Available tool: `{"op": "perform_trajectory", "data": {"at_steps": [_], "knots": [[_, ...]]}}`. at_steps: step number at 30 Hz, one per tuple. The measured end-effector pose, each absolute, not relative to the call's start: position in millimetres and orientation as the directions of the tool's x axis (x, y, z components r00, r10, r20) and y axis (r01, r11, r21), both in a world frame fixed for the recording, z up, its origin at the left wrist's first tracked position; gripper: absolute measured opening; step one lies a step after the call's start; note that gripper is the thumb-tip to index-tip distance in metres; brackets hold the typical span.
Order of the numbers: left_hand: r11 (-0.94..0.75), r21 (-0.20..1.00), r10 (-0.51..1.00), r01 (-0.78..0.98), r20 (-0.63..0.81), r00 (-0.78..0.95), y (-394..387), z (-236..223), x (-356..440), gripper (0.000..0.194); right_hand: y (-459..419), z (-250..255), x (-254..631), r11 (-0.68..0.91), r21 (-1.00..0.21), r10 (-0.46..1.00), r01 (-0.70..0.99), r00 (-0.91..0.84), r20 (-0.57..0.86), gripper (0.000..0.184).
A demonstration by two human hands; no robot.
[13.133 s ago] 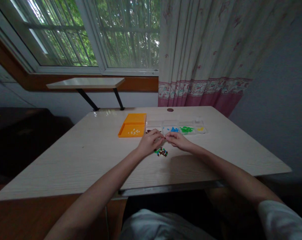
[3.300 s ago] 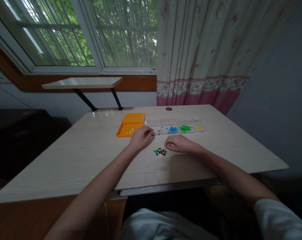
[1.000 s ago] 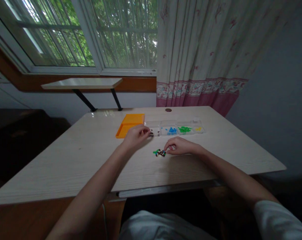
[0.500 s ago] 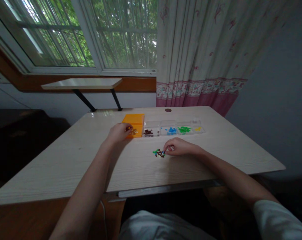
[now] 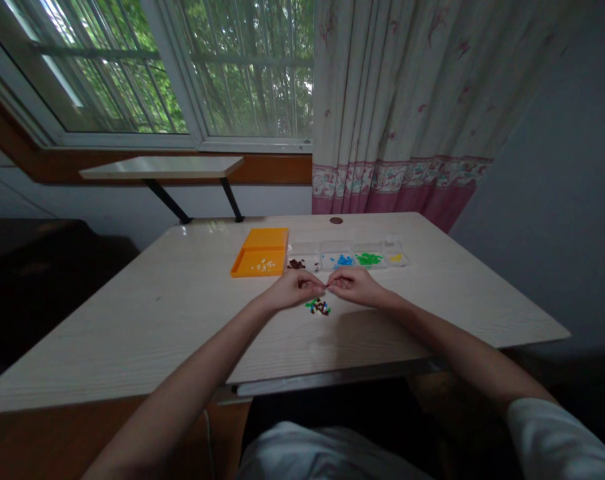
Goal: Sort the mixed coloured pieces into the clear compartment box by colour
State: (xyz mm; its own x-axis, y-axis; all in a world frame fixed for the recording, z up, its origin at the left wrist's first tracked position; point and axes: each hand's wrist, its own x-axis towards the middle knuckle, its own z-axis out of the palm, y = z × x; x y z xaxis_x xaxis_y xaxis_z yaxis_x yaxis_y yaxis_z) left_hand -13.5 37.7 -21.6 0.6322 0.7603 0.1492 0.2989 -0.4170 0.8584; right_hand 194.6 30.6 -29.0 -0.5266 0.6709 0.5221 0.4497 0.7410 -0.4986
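Observation:
My left hand (image 5: pixel 295 290) and my right hand (image 5: pixel 355 285) meet at their fingertips above the table. Both are closed in a pinch; a tiny dark speck shows between the fingertips, too small to name. Just below them on the tabletop lies a small cluster of brown, green, blue and white pieces (image 5: pixel 320 307). Behind my left hand stands an open orange box (image 5: pixel 247 259) with several white pieces (image 5: pixel 265 265) in it. To its right, brown pieces (image 5: pixel 296 264), blue pieces (image 5: pixel 343 261), green pieces (image 5: pixel 369 259) and yellow pieces (image 5: pixel 396 258) lie in clear compartment boxes (image 5: pixel 319 263).
The pale wooden table (image 5: pixel 147 320) spans the view, with its front edge near my body. A raised shelf (image 5: pixel 167 167) on black legs stands at the back left. Behind are a window (image 5: pixel 247 73) and a floral curtain (image 5: pixel 387 113).
My left hand has left the orange box and come right to meet my right hand. My right hand has risen slightly from the cluster of pieces.

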Motion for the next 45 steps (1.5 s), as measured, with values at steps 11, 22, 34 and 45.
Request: {"op": "perform_trajectory", "data": {"at_steps": [11,22,34,45], "knots": [[-0.320,0.915,0.838,0.246,0.152,0.525,35.1,-23.4,-7.8,0.032,27.1,-28.4,190.5,0.821,-0.337,0.558,0.461,-0.519,0.648,0.015],[-0.378,0.902,0.835,0.210,0.235,0.497,36.9,-27.8,-6.9,0.028,27.5,-28.6,190.3,0.842,-0.297,0.519,0.450,-0.528,0.672,0.016],[-0.752,0.422,0.623,0.507,0.707,0.335,40.0,-19.1,-24.2,0.013,30.0,-28.8,193.9,0.814,-0.352,0.580,0.463,-0.693,0.429,0.020],[-0.777,0.311,0.538,0.547,0.780,0.320,40.6,-17.0,-30.0,0.011,27.6,-27.6,195.5,0.809,-0.382,0.555,0.447,-0.795,0.246,0.025]]}}
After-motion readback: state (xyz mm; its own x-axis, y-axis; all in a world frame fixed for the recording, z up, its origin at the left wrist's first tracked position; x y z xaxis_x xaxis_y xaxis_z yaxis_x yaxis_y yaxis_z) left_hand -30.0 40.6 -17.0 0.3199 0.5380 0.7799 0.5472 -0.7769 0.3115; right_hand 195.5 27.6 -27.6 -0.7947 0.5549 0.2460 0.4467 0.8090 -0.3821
